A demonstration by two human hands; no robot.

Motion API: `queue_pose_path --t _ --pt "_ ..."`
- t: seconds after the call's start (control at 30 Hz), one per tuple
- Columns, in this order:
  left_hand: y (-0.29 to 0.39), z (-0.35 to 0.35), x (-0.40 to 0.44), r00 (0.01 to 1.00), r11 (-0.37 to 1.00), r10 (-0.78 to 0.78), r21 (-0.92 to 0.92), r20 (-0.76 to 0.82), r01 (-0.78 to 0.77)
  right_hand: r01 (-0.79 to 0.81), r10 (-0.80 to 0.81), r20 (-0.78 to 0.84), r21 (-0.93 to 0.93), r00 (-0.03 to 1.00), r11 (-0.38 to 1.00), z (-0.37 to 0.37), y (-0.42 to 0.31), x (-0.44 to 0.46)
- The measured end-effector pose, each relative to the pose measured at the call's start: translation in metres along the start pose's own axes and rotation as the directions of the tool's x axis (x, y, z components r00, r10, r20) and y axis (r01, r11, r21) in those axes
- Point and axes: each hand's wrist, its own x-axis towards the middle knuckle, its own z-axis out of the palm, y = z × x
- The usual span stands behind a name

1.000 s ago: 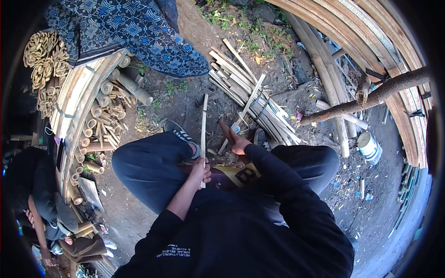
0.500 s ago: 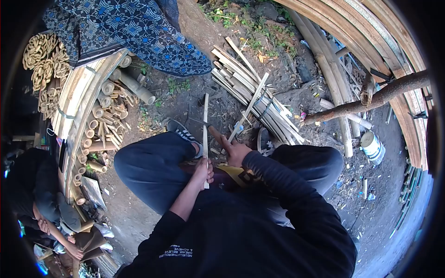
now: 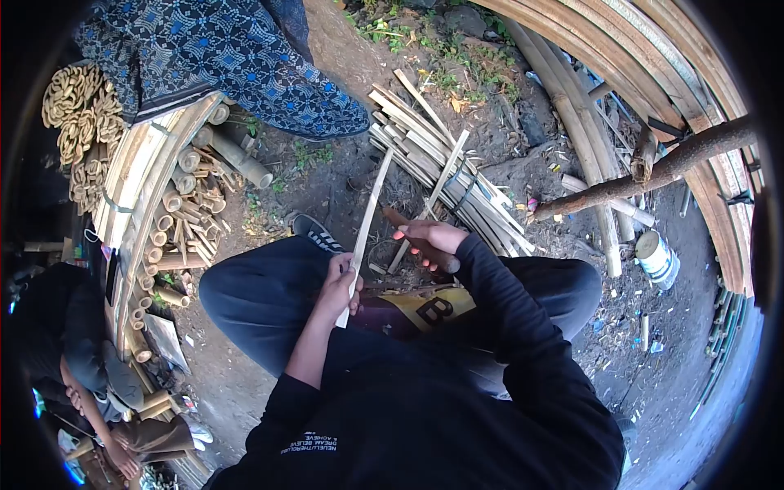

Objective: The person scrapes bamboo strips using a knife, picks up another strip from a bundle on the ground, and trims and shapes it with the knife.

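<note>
My left hand (image 3: pixel 336 287) is closed around the lower part of a pale bamboo strip (image 3: pixel 371 206), which slants up and away from my lap. My right hand (image 3: pixel 437 237) grips the brown wooden handle of a knife (image 3: pixel 442 258), just right of the strip. Its blade is hard to make out now. Between my knees lies a dark red and yellow piece (image 3: pixel 408 314) with a large letter on it. Beyond my hands, a tied bundle of split bamboo strips (image 3: pixel 433 159) rests on the ground, one loose strip lying across it.
Stacked bamboo poles (image 3: pixel 167 220) and long split lengths (image 3: pixel 135 180) stand at the left, near a patterned blue cloth (image 3: pixel 237 65). A co-worker's arm (image 3: pixel 98 416) shows at lower left. On the right are a branch (image 3: pixel 645 175), curved bamboo slats (image 3: pixel 645 49) and a can (image 3: pixel 656 255).
The strip has tilted, its far end moving right, and my left hand has shifted up and left. My right hand has risen slightly rightward with the knife, whose handle has turned.
</note>
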Motion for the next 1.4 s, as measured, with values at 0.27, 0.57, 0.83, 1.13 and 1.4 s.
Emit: queue_pose_path --t 0.27,0.57,0.83,1.13,1.4 --pt "0.042 -0.025 -0.031 0.981 0.975 0.094 0.213 -0.171 -0.057 0.262 -0.573 -0.243 -0.707 0.783 0.657 0.012 0.024 -0.003" --pt "0.039 -0.004 -0.072 0.998 0.978 0.048 0.204 -0.042 -0.038 0.035 -0.519 -0.31 -0.834 0.797 0.551 0.028 0.044 0.028" --pt "0.038 0.0 -0.078 0.988 0.979 0.126 0.171 -0.092 -0.109 0.13 -0.673 -0.267 -0.868 0.69 0.478 0.038 0.031 0.004" --pt "0.035 0.013 -0.063 0.98 0.98 0.173 0.118 -0.1 -0.161 0.197 -0.521 -0.239 -0.736 0.819 0.647 0.037 0.045 0.019" --pt "0.003 0.016 -0.026 0.994 0.995 0.083 0.062 -0.072 -0.079 0.066 -0.394 -0.207 -0.815 0.895 0.576 0.031 0.049 0.021"
